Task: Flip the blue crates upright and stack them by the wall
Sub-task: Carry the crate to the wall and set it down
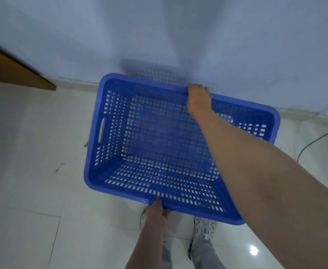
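Observation:
One blue perforated crate is upright with its open side toward me, held close to the pale wall. My right hand reaches across the crate and grips its far rim. Gripping the near rim from below is my left hand. A handle slot shows in the crate's left wall. Whether the crate rests on the floor or hangs just above it I cannot tell. No other crate is in sight.
White floor tiles spread below, with my two shoes just under the crate's near edge. A brown wooden board or door edge stands at the left by the wall. A grey cable trails on the floor at the right.

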